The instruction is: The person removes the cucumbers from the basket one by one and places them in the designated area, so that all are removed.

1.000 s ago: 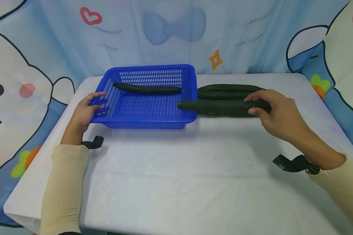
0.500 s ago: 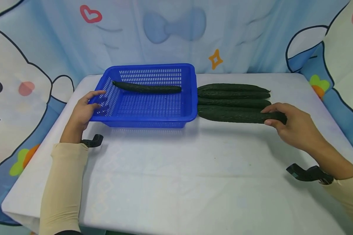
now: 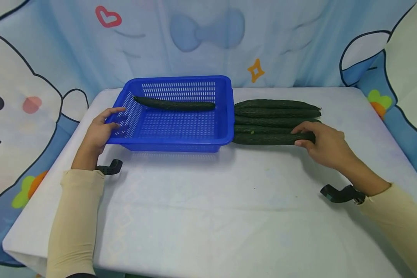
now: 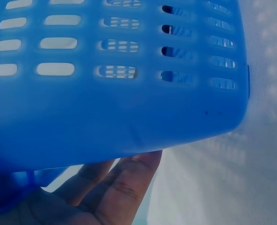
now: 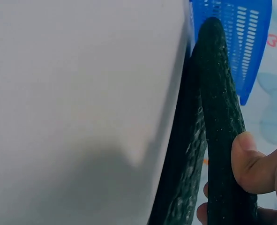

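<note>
My left hand (image 3: 99, 132) grips the left rim of a blue plastic basket (image 3: 170, 146), which has slotted walls. One dark green cucumber (image 3: 173, 105) lies inside along the back. To the basket's right, several more cucumbers (image 3: 278, 103) lie side by side on the table. My right hand (image 3: 324, 144) pinches the right end of the front cucumber (image 3: 264, 139) between thumb and fingers. In the right wrist view this held cucumber (image 5: 218, 93) overlaps another cucumber (image 5: 180, 154), its far tip in front of the basket wall. From the left wrist, fingers (image 4: 129, 187) show against the basket's edge.
A white cloth (image 3: 208, 216) covers the table. Behind it hangs a blue curtain (image 3: 208, 58) with cartoon prints. Each wrist wears a black camera mount, such as the right mount (image 3: 340, 194).
The cucumber in my right hand, its tip earlier over the basket's right rim, shifted right and nearer, then slid left along the row's front. My left hand and the basket stay put.
</note>
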`<act>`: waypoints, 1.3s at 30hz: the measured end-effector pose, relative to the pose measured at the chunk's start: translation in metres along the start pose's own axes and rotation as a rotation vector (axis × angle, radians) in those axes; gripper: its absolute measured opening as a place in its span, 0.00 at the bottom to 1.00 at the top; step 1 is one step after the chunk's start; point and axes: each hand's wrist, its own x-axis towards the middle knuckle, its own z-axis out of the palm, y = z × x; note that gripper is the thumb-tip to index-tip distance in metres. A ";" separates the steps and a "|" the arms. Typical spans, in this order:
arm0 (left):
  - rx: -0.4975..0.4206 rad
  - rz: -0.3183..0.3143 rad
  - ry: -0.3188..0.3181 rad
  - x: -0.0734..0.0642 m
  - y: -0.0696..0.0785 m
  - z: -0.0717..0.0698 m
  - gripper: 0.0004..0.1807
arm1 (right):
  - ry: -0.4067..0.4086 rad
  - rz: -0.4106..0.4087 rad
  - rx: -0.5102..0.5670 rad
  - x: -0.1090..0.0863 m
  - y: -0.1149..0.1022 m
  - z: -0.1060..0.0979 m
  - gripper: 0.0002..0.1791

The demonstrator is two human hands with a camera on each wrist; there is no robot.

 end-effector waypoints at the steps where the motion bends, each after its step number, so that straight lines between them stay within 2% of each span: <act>1: 0.000 0.002 -0.002 0.000 -0.001 0.000 0.30 | -0.016 0.015 0.000 0.000 0.001 0.000 0.16; 7: 0.007 0.014 -0.002 0.000 -0.002 0.000 0.30 | -0.108 0.055 0.005 0.003 0.008 0.004 0.16; 19: 0.010 0.000 0.008 0.000 -0.001 0.000 0.30 | -0.189 0.106 0.030 0.010 0.014 0.006 0.18; 33: 0.005 0.002 0.007 0.001 0.000 -0.001 0.30 | -0.150 0.050 -0.086 0.011 0.006 0.010 0.19; 39: 0.003 0.005 0.006 0.001 -0.001 -0.001 0.31 | -0.060 -0.019 -0.103 0.010 -0.011 0.004 0.18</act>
